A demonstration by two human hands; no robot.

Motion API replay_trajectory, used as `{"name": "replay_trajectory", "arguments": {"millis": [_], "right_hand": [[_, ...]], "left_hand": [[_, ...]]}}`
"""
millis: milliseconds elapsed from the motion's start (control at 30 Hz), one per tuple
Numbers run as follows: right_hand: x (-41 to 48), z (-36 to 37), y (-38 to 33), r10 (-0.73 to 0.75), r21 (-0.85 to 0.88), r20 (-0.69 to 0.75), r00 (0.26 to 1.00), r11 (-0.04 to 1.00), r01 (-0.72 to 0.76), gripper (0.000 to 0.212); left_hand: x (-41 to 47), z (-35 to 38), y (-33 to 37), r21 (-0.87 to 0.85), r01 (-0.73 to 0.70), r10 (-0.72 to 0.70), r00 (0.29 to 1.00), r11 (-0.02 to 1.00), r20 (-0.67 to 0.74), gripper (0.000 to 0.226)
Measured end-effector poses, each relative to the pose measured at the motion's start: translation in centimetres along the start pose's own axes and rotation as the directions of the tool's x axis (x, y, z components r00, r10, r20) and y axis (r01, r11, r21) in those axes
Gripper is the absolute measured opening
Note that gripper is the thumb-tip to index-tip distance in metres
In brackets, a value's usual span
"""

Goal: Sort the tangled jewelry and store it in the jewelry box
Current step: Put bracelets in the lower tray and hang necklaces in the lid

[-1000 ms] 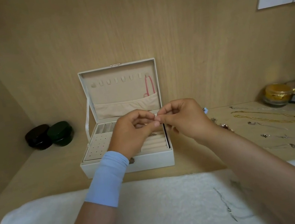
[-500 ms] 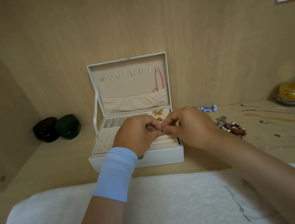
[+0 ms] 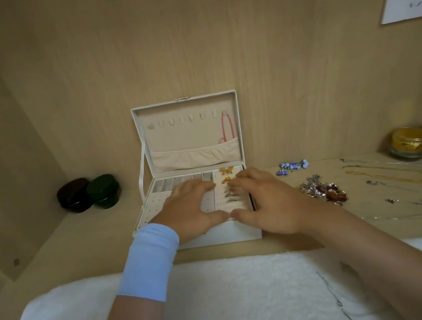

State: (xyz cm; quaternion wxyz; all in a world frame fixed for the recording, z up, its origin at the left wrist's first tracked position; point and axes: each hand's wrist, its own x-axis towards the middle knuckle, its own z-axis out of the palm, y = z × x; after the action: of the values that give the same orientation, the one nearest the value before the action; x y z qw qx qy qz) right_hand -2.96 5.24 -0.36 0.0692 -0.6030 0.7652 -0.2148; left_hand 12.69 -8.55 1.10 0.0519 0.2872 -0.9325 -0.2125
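Note:
A white jewelry box [image 3: 218,238] stands open against the back wall, its lid upright with a pink cord [image 3: 227,128] hanging from a hook. Two orange bow pieces [image 3: 227,174] and several silvery rings [image 3: 231,195] sit in its right ring-roll section. My left hand [image 3: 189,211], with a blue wrist sleeve, and my right hand [image 3: 263,201] lie spread over the tray with straight fingers, thumbs almost touching at the front rim; both hold nothing. A tangle of red and silver jewelry [image 3: 324,190] lies just right of the box.
Blue bead pieces [image 3: 292,167] lie near the back wall. Gold and silver chains [image 3: 390,171] spread over the right of the shelf. Two jars [image 3: 411,143] stand at the far right, two dark round cases [image 3: 88,193] at the left. A white towel [image 3: 228,305] with a thin chain [image 3: 334,295] covers the front.
Both hands were pinching a small piece together above the box; now they have parted and lie flat and spread over the tray, holding nothing.

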Motion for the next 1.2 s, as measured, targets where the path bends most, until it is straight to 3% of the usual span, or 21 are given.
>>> {"name": "replay_trajectory", "arguments": {"millis": [133,367,533,667,733,800,867,967,1100,1200], "right_hand": [[-0.8,-0.6,0.2,0.071,-0.007,0.116,0.991,0.998,-0.070,0.082],[-2.9,-2.2,1.3,0.085,-0.132,0.047,0.995,0.988,-0.078,0.071],[-4.5,-4.1,2.8,0.179,-0.139,0.072,0.981,0.976,-0.168,0.069],[-6.4,-5.2,3.6,0.097,-0.068,-0.082,0.992,0.992,-0.103,0.041],[-7.8,-6.2,3.6,0.039,-0.089,-0.153,0.987,0.995,-0.053,0.014],[-9.5,-7.3,3.0,0.063,-0.101,-0.038,0.997,0.993,-0.066,0.005],[-11.1,-8.0,2.1,0.104,-0.051,0.185,0.977,0.994,-0.096,0.005],[-13.5,-8.0,1.1,0.145,-0.019,0.390,0.909,0.989,-0.150,0.007],[-15.5,-6.4,0.9,0.178,-0.089,0.432,0.884,0.984,-0.155,0.017],[-16.4,-5.6,1.3,0.199,-0.122,0.374,0.906,0.979,-0.165,0.012]], "left_hand": [[0.0,0.7,0.0,0.038,0.046,-0.047,0.999,0.998,0.015,0.075],[0.4,2.2,2.3,0.025,0.004,-0.005,1.000,1.000,0.007,0.076],[1.2,3.5,5.4,0.041,-0.035,0.035,0.999,0.999,0.011,0.074],[0.7,4.3,6.7,0.045,-0.105,0.110,0.988,0.993,-0.108,0.067],[-0.5,4.5,7.5,0.093,-0.254,0.270,0.919,0.963,-0.287,0.050],[-2.1,4.7,8.8,0.082,-0.408,0.406,0.826,0.909,-0.391,0.029],[-3.9,5.0,10.3,-0.035,-0.469,0.437,0.845,0.883,-0.310,0.018],[-6.5,6.2,12.0,-0.157,-0.444,0.444,0.895,0.882,-0.039,0.012],[-8.1,8.4,11.8,-0.061,-0.465,0.469,0.871,0.883,0.147,0.017],[-8.5,9.1,11.4,-0.062,-0.447,0.452,0.883,0.892,0.131,0.016]]}}
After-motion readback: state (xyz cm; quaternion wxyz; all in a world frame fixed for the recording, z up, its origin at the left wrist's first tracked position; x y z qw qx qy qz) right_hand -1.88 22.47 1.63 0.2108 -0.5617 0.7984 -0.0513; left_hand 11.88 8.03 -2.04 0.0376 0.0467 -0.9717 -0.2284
